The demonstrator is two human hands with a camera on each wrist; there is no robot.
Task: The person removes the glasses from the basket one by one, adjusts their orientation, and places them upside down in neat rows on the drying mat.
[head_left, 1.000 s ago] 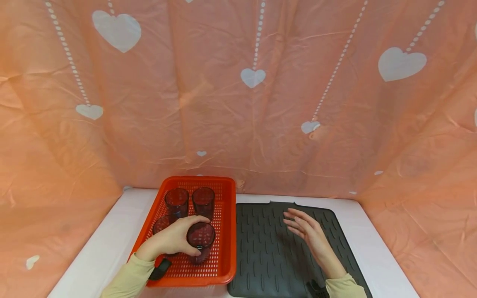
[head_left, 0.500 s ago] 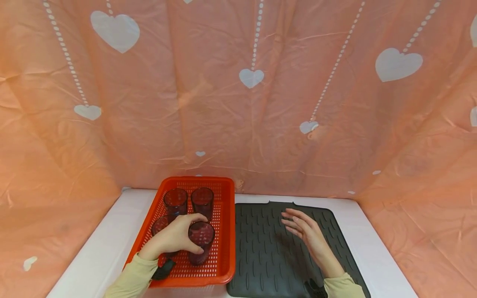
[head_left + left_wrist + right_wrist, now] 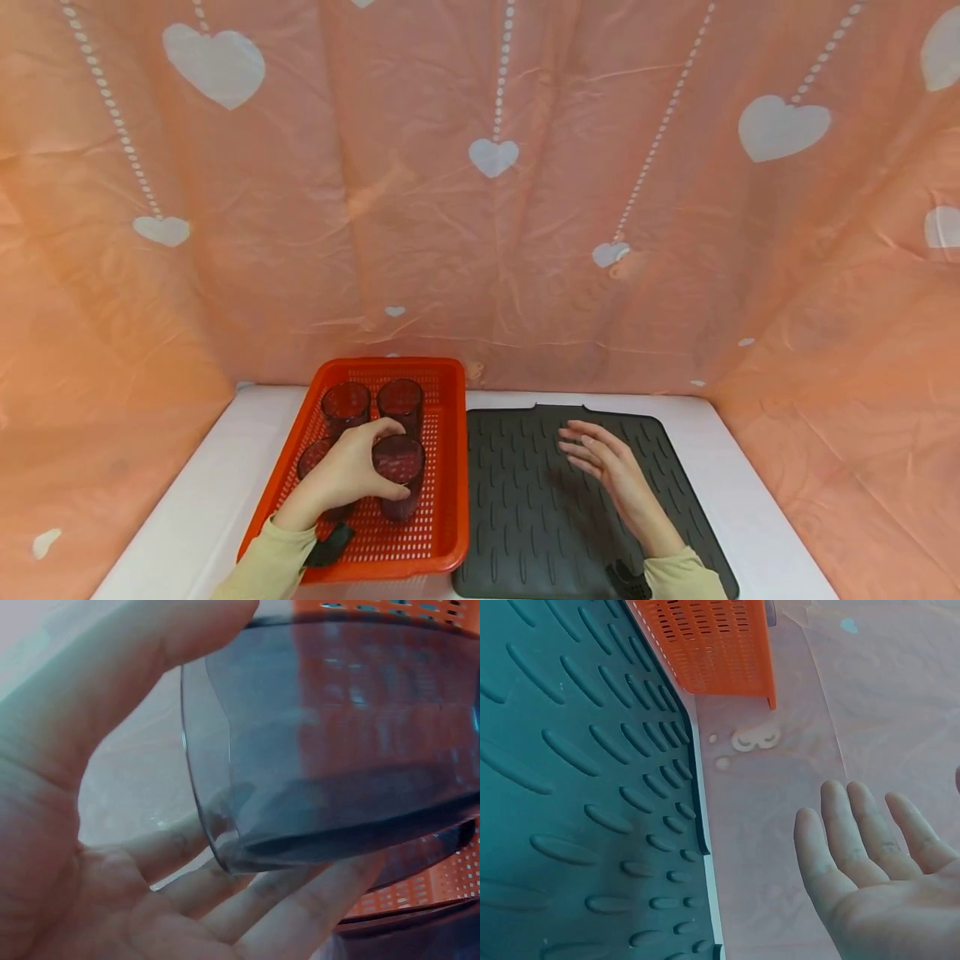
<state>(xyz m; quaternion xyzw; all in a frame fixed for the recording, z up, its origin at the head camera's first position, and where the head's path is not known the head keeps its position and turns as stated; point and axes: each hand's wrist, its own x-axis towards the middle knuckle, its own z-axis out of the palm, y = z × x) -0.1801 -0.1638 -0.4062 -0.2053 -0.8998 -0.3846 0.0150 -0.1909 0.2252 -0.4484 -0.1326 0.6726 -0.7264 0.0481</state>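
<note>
My left hand (image 3: 351,469) grips a dark purple tinted drinking glass (image 3: 399,458) near its rim, over the front part of an orange perforated basket (image 3: 450,533). In the left wrist view the thumb and fingers lie on opposite sides of that glass (image 3: 352,720). Behind it stand two more glasses, one at the back left (image 3: 346,402) and one at the back right (image 3: 401,400). Another glass (image 3: 313,455) is partly hidden by the left hand. Over the dark ribbed mat my right hand (image 3: 613,471) hovers with relaxed, fairly straight fingers, holding nothing.
A dark grey drying mat (image 3: 517,500) lies right of the basket on a white table (image 3: 757,500). An orange-pink curtain (image 3: 420,208) with white hearts encloses the back and sides.
The left hand and its glass have shifted slightly up in the head view, and the hand's hold stays the same. The whole scene has drifted a little left. The right hand keeps its pose.
</note>
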